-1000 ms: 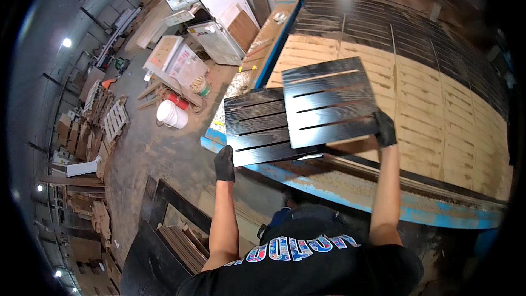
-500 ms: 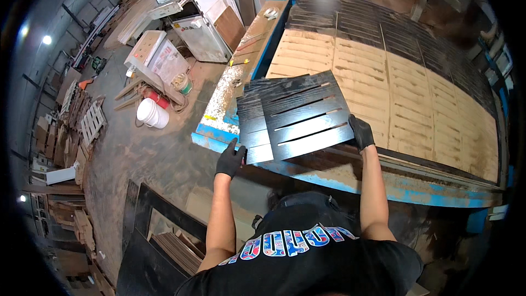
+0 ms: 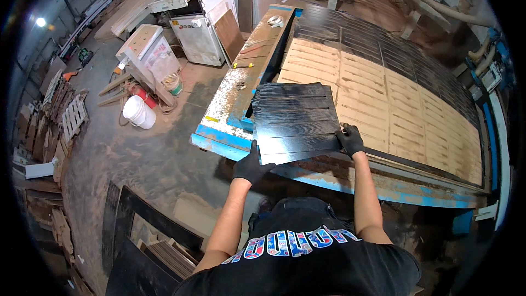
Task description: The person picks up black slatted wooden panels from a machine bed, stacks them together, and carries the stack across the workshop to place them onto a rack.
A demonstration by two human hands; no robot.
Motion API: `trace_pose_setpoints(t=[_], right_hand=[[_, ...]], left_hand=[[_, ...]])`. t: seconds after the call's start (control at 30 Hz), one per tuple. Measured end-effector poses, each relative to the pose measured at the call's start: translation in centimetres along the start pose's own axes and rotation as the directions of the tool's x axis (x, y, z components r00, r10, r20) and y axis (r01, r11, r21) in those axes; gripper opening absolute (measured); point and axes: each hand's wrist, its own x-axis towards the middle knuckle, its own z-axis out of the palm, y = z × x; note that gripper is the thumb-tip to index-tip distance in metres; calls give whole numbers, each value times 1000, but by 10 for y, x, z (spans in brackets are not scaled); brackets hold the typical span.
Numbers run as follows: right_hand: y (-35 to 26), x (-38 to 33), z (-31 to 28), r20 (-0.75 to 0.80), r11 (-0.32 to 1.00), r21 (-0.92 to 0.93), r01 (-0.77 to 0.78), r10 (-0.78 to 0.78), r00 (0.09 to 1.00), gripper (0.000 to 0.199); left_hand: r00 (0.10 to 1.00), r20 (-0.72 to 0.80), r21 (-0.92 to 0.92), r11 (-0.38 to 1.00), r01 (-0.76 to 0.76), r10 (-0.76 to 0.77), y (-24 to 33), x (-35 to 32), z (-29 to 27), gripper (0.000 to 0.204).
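Observation:
A small stack of black wood-grain panels (image 3: 296, 123) lies at the near left corner of the machine bed, its far left edge slightly fanned. Dark slots cross the top panel. My gloved left hand (image 3: 252, 168) grips the near left corner, thumb up along the edge and fingers partly hidden beneath. On the opposite side, my gloved right hand (image 3: 349, 140) is closed round the right edge. Beyond the stack spreads a pale board (image 3: 367, 93) marked with rows of dusty grooves. Black slotted panels (image 3: 394, 49) cover its far side.
The bed has a worn blue frame (image 3: 339, 183); a tape roll (image 3: 275, 21) sits on its left ledge. White bucket (image 3: 139, 112), red cylinder (image 3: 143, 96) and control cabinet (image 3: 197, 41) stand left. Black frames (image 3: 131, 225) lean at lower left, near my left arm. Hoses hang far right.
The top panel, skewed to the right before, now lies nearly flush with those under it. My right hand has come left with it; my left hand has closed in on the near corner.

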Motion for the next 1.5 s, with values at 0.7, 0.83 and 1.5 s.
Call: trace_pose_setpoints(t=[0.7,0.83,1.5], right_hand=[[-41,-62,42,7,743,-519,423,-491,871,58],[-25,-60,26,-26,814,-499,296,-355,934,58],[-34,-48,33,-64,830,-303,469,-509,858,47]], left_hand=[[939,-298,79,984,-157,173,9,2,2,52],[937,-318,-13,987,-159,147,6,9,6,50],[924,-361,33,992,-124,128,10,13,6,42]])
